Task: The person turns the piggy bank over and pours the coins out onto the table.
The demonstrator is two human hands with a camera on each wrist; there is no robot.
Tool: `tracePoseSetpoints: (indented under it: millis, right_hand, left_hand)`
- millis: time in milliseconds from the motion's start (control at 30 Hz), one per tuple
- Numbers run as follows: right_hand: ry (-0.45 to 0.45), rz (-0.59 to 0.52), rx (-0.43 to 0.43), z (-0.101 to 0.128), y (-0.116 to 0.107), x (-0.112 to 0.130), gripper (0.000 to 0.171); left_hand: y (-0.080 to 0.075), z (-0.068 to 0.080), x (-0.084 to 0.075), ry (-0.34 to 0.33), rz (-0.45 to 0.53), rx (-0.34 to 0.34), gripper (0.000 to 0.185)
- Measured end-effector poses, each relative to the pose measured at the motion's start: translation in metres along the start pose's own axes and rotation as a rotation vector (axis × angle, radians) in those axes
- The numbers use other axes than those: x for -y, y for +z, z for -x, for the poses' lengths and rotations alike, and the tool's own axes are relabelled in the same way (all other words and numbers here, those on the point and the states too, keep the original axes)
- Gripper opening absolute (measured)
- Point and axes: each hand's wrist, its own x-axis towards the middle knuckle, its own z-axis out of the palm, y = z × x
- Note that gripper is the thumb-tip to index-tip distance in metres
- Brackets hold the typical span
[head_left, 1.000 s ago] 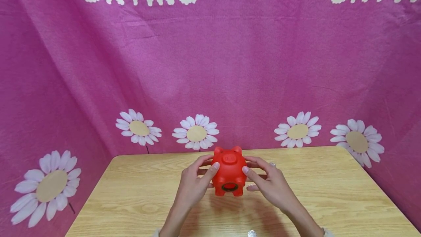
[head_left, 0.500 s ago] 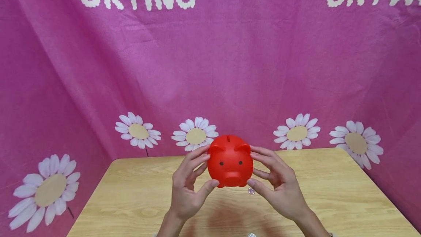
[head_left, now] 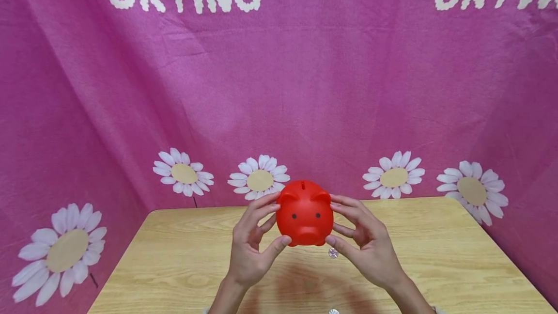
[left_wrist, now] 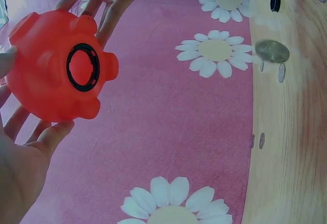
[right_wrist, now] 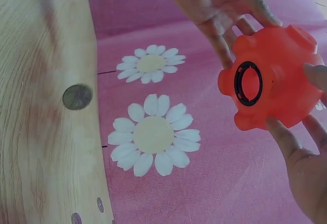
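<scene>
A red piggy bank (head_left: 305, 213) hangs above the wooden table (head_left: 183, 260), its face turned toward me. My left hand (head_left: 267, 227) holds its left side, thumb under the snout and fingers up by the ear. My right hand (head_left: 348, 227) holds the other side the same way. In the left wrist view the piggy bank (left_wrist: 46, 75) shows its belly with a black-ringed round hole, with the left hand (left_wrist: 20, 157) below it. From the right wrist the piggy bank (right_wrist: 278, 83) shows the same hole above the right hand (right_wrist: 301, 168).
A small silver coin (head_left: 333, 253) lies on the table under the bank, another coin (head_left: 333, 311) at the near edge. The left wrist view shows a large coin (left_wrist: 272, 51), smaller coins and a black plug (left_wrist: 275, 1) on the wood. Pink daisy cloth (head_left: 279, 86) walls the table in.
Both hands lifted the piggy bank off the table and tipped it from belly-toward-me to face-toward-me. A coin now shows on the table beneath. Almost nothing has moved in the last half second.
</scene>
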Motion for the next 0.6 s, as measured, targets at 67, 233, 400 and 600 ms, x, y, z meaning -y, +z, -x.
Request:
tracePoseSetpoints:
  millis: [67, 233, 400, 600]
  right_hand:
    - [0.033, 0.017, -0.003, -0.0002, 0.0001, 0.0009, 0.064]
    - [0.110, 0.048, -0.005, -0.0008, 0.0003, 0.0034, 0.061]
    - [0.132, 0.049, 0.003, -0.0004, -0.0002, 0.0029, 0.062]
    - [0.179, 0.025, 0.015, 0.0006, -0.0001, -0.0028, 0.059]
  left_hand:
    - [-0.0001, 0.0005, 0.0000, -0.022, -0.014, -0.005, 0.062]
    - [0.0001, 0.0014, -0.0003, -0.085, -0.056, -0.019, 0.059]
    - [-0.0001, 0.0019, -0.0014, -0.137, -0.093, -0.020, 0.058]
    - [-0.0007, 0.0029, -0.0042, -0.369, -0.111, -0.036, 0.056]
